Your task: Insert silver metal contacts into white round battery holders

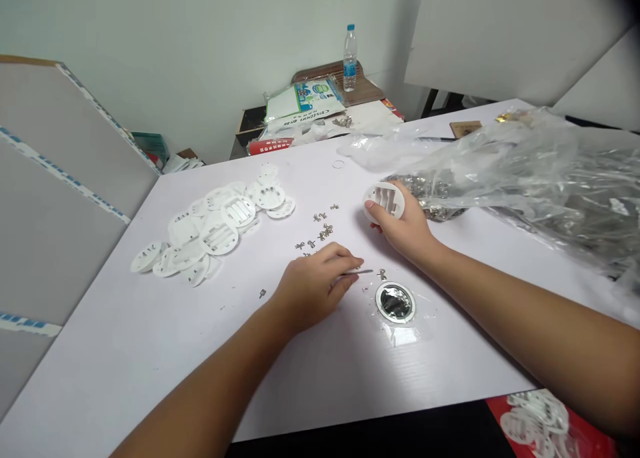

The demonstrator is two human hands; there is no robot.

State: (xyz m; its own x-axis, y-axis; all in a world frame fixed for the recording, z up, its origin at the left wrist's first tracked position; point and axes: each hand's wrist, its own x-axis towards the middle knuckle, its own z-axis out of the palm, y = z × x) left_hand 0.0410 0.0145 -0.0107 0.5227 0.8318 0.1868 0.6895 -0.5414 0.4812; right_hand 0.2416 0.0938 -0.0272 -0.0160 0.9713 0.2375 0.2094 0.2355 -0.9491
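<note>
The left hand is curled shut around a thin tool, its tip just beside a clip on the tabletop. The right hand grips a disc, slots up, near the bag. It seems best to catch the clip squarely and keep the disc level.

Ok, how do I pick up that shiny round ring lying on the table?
Come from above and pinch its rim on two opposite sides. The shiny round ring lies flat on the white table, so nothing sticks up to hook. It seems to sit in clear wrap, which may slip. The left hand is close on its left, so reach from the near side.
</note>
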